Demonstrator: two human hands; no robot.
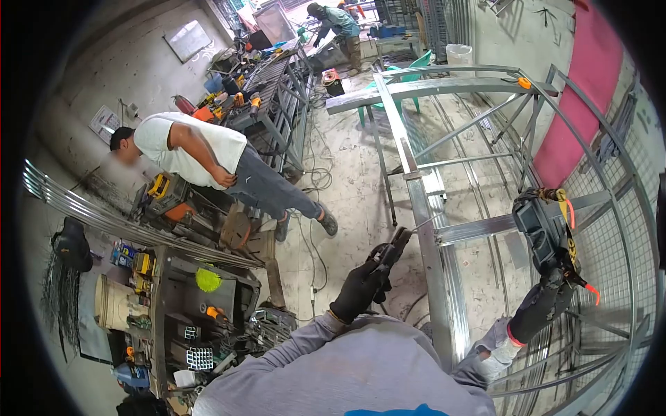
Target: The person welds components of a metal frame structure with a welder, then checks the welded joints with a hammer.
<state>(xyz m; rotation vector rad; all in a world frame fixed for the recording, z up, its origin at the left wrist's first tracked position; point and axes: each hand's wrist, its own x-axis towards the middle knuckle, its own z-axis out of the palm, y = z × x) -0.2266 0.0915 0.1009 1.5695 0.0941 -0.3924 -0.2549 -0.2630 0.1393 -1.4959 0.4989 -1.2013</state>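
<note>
Head view looked down on a crowded metal workshop. At the far left, curved steel strips [104, 216] swept over a cluttered surface [177, 295] that carried small tools, boxes and a round yellow-green thing [208, 279]. Just beyond it a person in a white shirt [194, 149] bent forward beside a yellow power tool [161, 188]. Behind that person a long surface [277, 93] ran along the wall, loaded with orange tools, and at its far end another person in a teal top [340, 21] stooped. Cables trailed across the pale concrete floor [347, 180]. Near the middle, the left hand [361, 291], in a black glove, had its grip closed around an electrode holder [388, 253]. The holder's thin rod reached toward the long rail of a steel frame [427, 229], though whether its tip touched the rail could not be told. Right of that rail, the gloved right hand [548, 298] kept its grip closed on the handle of a black welding mask [544, 229], which was raised above the frame's bars. Wire mesh [617, 229] filled the frame's right side, and a red panel [583, 97] hung on the wall behind.
</note>
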